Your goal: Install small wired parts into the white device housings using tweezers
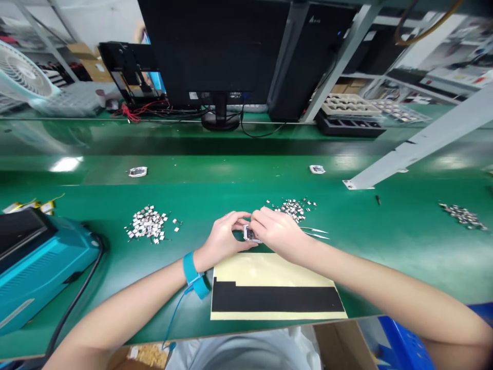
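My left hand [227, 235] curls its fingers and thumb round a small white-framed electronic casing [249, 234] with dark parts inside, above the green bench. My right hand [275, 229] is closed over the same casing, its fingertips pinched at the right side; what lies between them is hidden. Silver tweezers [316, 233] stick out to the right from behind my right hand; whether they rest on the bench or in the hand I cannot tell. A pile of small black and white parts [293, 208] sits just behind. A blue strap [191, 270] circles my left wrist.
In front of me lies a yellow sheet with a black strip [277, 299]. Another pile of small parts [148, 223] is to the left, near a teal machine [46, 272]. Similar casings [138, 171] stand farther back. A white post [416, 139] slants across the right.
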Tool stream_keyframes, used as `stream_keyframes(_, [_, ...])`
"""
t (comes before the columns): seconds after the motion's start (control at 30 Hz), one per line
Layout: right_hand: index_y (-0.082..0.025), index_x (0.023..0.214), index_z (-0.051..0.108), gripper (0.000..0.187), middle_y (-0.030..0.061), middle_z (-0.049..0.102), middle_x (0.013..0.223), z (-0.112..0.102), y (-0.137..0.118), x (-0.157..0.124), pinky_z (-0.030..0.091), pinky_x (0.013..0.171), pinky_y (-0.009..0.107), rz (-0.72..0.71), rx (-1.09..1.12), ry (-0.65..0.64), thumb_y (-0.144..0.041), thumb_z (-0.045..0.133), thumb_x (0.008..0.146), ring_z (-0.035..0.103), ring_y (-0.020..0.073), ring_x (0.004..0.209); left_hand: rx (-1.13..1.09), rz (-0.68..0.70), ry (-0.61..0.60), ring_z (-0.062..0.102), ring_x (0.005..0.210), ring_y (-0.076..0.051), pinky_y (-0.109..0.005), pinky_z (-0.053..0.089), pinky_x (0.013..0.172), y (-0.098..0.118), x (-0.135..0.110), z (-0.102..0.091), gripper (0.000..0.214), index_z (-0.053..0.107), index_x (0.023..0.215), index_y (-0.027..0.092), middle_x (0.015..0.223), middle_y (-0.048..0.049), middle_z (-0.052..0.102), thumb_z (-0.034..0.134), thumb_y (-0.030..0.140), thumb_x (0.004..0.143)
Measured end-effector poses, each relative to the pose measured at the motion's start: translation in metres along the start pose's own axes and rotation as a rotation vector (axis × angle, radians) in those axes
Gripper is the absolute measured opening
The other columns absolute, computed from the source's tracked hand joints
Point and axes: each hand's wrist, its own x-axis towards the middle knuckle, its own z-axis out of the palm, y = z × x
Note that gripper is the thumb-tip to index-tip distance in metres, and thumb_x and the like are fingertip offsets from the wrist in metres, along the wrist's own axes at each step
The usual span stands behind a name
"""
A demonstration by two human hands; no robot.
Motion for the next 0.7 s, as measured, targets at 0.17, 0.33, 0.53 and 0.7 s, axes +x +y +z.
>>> stream_keyframes(0.17, [-0.012, 0.067, 0.057, 0.012, 0.0049, 0.054, 0.065, 0.0045, 0.0012, -0.0017, 0.032, 0.050, 0.025, 0.002, 0.013, -0.008, -0.010, 0.051, 0.077, 0.043, 0.0148, 0.060, 0.028, -0.011, 0.000, 0.062, 0.076, -0.013, -0.024, 0.054, 0.073, 0.0023, -0.0009, -0.0021, 0.052, 0.051, 0.103, 0.018, 0.083, -0.0004, 0.061, 0.074, 0.023, 0.057])
stream_keyframes(0.33, [-0.013, 0.065, 0.057, 0.014, 0.0040, 0.054, 0.064, 0.0057, 0.0012, -0.0023, 0.032, 0.050, 0.025, 0.000, 0.008, -0.015, -0.012, 0.051, 0.077, 0.042, 0.0141, 0.059, 0.020, -0.013, -0.002, 0.062, 0.075, -0.012, -0.024, 0.054, 0.073, 0.0022, -0.0011, -0.0026, 0.053, 0.050, 0.103, 0.018, 0.086, -0.0011, 0.060, 0.074, 0.021, 0.056])
stream_keyframes(0.53, [-0.012, 0.067, 0.059, 0.014, 0.0049, 0.056, 0.066, 0.0052, -0.0005, -0.0015, 0.032, 0.052, 0.026, 0.030, -0.001, -0.048, -0.014, 0.051, 0.079, 0.045, 0.0143, 0.061, -0.011, -0.013, -0.004, 0.062, 0.074, -0.012, -0.024, 0.055, 0.072, -0.0005, -0.0012, -0.0011, 0.053, 0.050, 0.103, 0.016, 0.087, -0.0024, 0.058, 0.075, 0.023, 0.056])
stream_keyframes(0.7, [-0.013, 0.067, 0.059, 0.016, 0.0043, 0.055, 0.064, 0.0031, -0.0004, -0.0008, 0.030, 0.050, 0.026, 0.006, -0.002, -0.083, -0.014, 0.050, 0.080, 0.042, 0.0143, 0.059, -0.040, -0.018, -0.011, 0.062, 0.075, -0.012, -0.024, 0.055, 0.072, 0.0008, -0.0018, 0.0002, 0.053, 0.051, 0.102, 0.016, 0.089, -0.0030, 0.056, 0.075, 0.026, 0.056])
